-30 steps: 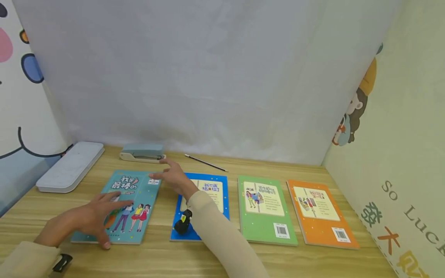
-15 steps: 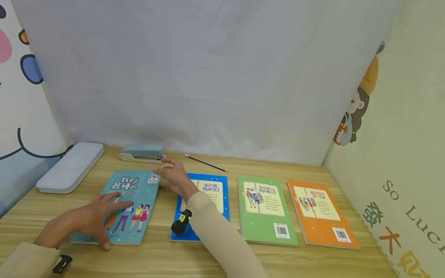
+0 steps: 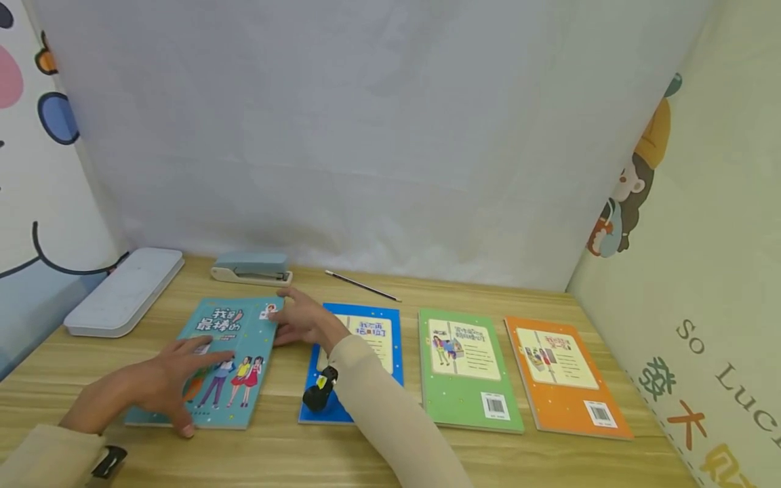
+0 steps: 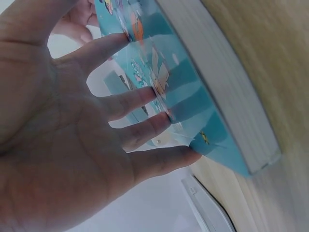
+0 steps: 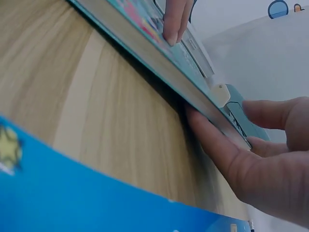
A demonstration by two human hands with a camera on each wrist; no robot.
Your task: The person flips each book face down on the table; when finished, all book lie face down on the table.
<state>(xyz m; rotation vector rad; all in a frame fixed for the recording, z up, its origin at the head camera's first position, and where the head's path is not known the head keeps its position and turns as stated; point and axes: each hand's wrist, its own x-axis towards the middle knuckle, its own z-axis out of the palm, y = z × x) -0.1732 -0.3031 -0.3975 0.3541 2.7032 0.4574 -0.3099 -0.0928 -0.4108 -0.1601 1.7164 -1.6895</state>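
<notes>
A teal paperback book (image 3: 241, 332) with cartoon children on its cover lies at the left of the table. My left hand (image 3: 152, 379) spreads over its lower left part; in the left wrist view, several straight fingertips touch the glossy cover. At the book's upper right corner, my right hand (image 3: 308, 322) pinches the edge. The right wrist view has one finger (image 5: 212, 140) tucked under that edge, with a dark shadow beneath the book. A blue book (image 3: 390, 346) lies to the right, partly hidden by my right forearm.
A green book (image 3: 466, 400) and an orange book (image 3: 570, 400) lie further right. Behind the teal book stands a stapler (image 3: 251, 268), with a pencil (image 3: 363, 285) to its right. A pale flat case (image 3: 125, 291) sits at the back left. Walls enclose the table's back and sides.
My right hand has drawn back from near the stapler to the teal book's upper right edge and taken hold there. My left hand stays put on the cover.
</notes>
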